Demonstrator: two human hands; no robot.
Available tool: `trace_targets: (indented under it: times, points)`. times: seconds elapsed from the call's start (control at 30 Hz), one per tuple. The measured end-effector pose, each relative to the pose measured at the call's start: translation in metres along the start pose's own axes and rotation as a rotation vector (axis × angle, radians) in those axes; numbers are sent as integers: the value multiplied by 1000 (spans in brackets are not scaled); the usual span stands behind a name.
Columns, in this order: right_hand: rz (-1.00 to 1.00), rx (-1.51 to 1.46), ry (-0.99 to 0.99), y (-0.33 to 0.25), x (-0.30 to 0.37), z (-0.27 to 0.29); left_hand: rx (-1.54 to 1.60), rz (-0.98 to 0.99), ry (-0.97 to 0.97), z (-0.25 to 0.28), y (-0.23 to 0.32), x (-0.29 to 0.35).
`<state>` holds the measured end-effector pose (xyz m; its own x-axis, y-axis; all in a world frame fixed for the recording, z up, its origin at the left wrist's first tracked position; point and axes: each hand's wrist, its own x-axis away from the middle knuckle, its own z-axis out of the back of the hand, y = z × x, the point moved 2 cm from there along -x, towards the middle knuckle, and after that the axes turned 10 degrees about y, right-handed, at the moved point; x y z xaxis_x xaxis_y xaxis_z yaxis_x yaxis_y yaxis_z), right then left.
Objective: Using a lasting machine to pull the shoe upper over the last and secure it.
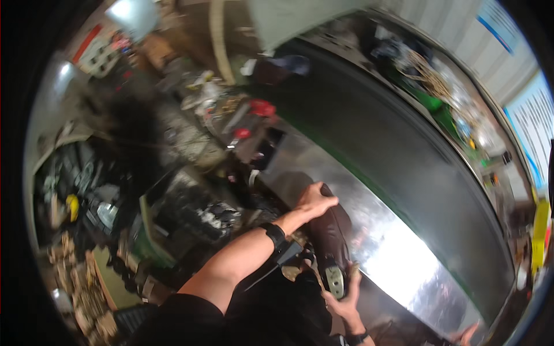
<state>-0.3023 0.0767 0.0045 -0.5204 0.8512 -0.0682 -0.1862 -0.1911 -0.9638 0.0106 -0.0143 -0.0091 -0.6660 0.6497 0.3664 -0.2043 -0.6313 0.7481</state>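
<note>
A brown leather shoe (330, 233) lies at the near edge of the bright metal ledge, and a pale green shoe last with holes (334, 281) shows in its opening. My left hand (316, 202) grips the shoe's far end, with the thumb on top of the leather. At the near end my right hand (346, 297) is closed around the heel and the last. A dark watch is on my left wrist and a dark band on my right one. The shoe's underside is hidden.
A wide dark conveyor belt (398, 144) runs beyond the metal ledge (352, 184). On the left stand a bin of dark pieces (81, 179) and stacked tan pieces (75, 277). A phone-like dark slab (268, 149) lies near red items (262, 108). Another person's hand (470, 333) shows at lower right.
</note>
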Motion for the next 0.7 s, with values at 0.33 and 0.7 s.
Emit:
trace_targets:
  times: [0.33, 0.7]
  points:
    - [-367, -382, -406, -123, -118, -124, 291, -163, 449, 227, -15, 122]
    - [-10, -420, -780, -260, -43, -393, 1158, 93, 860, 497, -186, 276]
